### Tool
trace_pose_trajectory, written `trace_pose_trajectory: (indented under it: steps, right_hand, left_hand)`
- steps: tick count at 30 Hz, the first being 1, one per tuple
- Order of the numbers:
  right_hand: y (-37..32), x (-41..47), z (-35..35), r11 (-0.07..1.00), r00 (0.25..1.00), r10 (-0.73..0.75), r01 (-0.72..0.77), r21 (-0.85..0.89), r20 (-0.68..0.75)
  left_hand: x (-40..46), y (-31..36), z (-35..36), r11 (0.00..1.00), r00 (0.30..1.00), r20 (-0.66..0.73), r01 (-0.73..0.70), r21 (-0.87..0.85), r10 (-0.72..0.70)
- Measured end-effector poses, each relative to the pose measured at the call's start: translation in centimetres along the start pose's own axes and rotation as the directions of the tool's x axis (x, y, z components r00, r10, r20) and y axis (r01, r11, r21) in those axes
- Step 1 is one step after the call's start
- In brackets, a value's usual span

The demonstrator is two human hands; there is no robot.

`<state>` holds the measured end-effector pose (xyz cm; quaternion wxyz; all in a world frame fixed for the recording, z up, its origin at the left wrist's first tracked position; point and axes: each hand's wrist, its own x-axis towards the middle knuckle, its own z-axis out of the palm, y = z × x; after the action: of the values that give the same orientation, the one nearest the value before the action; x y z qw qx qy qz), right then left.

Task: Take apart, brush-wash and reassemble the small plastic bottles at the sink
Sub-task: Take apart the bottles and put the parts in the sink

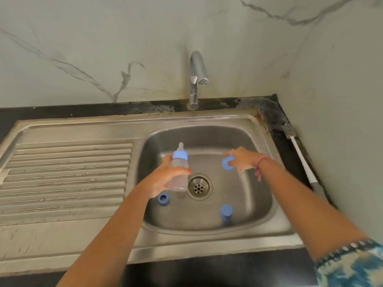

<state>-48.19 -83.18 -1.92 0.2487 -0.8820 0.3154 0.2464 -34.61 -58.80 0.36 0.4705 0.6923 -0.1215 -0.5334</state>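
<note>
My left hand grips a small clear plastic bottle with a blue collar and a teat on top, held upright over the sink basin left of the drain. To the right, above the basin, my right hand holds a blue plastic cap. On the basin floor lie a blue ring near the front left and another blue cap piece at the front right.
The chrome tap stands behind the basin with no water running. A ribbed steel draining board lies to the left. A long white bottle brush rests on the dark counter along the right wall.
</note>
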Motion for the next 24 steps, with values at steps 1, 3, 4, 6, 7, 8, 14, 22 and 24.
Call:
trace_pose_trajectory:
  steps: [1, 3, 4, 6, 7, 8, 14, 22, 24]
  right_hand:
    - [0.5, 0.7, 1.2, 1.0, 1.0, 0.003, -0.002, 0.005, -0.012]
    - [1.5, 1.9, 3.3, 0.999, 0.999, -0.015, 0.014, -0.029, -0.041]
    - [2.1, 2.5, 4.2, 1.0, 0.999, 0.001, -0.001, 0.001, -0.042]
    - [3.2, 3.5, 5.7, 0.999, 1.0, -0.001, 0.002, 0.049, -0.018]
    - [3.6, 3.9, 6.4, 0.999, 1.0, -0.008, 0.008, 0.045, 0.0]
    - [3.8, 4.2, 7.1, 0.999, 1.0, -0.001, 0.001, 0.032, 0.029]
    - [4.7, 4.6, 9.1, 0.998, 0.994, 0.028, -0.021, -0.066, 0.104]
    - [-1.0, 0.5, 2.3, 0.582, 0.991, 0.123, -0.108, 0.806, 0.044]
    - [-3.1, -0.8, 0.6, 0.44, 0.97, -0.003, -0.219, 0.871, 0.245]
  left_hand:
    - [0.5, -0.1, 0.6, 1.0, 1.0, -0.009, -0.005, -0.004, 0.005]
    - [1.8, -0.2, 1.5, 1.0, 0.999, -0.043, -0.012, -0.014, 0.011]
    - [2.4, -0.2, 1.8, 1.0, 0.998, -0.07, -0.011, -0.016, 0.009]
    - [3.4, -0.2, 2.2, 1.0, 0.991, -0.133, -0.004, 0.002, 0.004]
    - [3.7, 0.0, 2.4, 1.0, 0.988, -0.152, -0.007, 0.026, 0.011]
    - [3.9, 0.0, 2.5, 0.999, 0.987, -0.163, -0.011, 0.05, 0.019]
    - [4.5, 0.0, 3.1, 0.996, 0.985, -0.161, -0.045, 0.072, 0.056]
    - [5.0, -1.1, 3.7, 0.844, 0.915, -0.177, -0.241, 0.479, 0.361]
    - [5.1, -1.2, 3.6, 0.691, 0.875, -0.071, -0.325, 0.646, 0.478]
